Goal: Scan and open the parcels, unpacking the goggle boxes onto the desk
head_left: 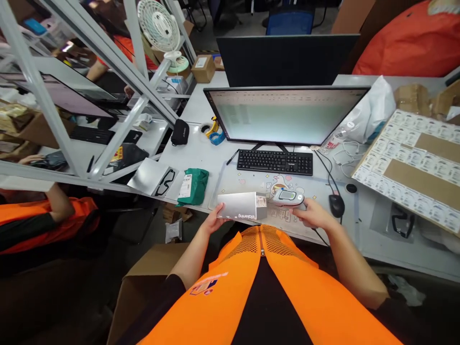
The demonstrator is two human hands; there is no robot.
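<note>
My left hand (214, 219) grips one end of a silver-grey box (235, 207) with "Wakening" printed on its side, held above the desk's front edge. A small printed label shows on the box's right end. In my right hand (312, 214) is a grey-white barcode scanner (287, 197), its fingers wrapped around the handle. The scanner's head points left at the labelled end of the box, a small gap apart from it. Beneath both lies a desk mat (247, 184) with a cartoon duck print.
A keyboard (275, 162) and monitor (287, 117) stand behind the mat, a mouse (337, 205) to the right. Left are a green parcel (194, 187), a black pouch (180, 132) and tape rolls (216, 138). A label-covered cardboard sheet (413, 163) lies right; an open carton (151, 278) sits below.
</note>
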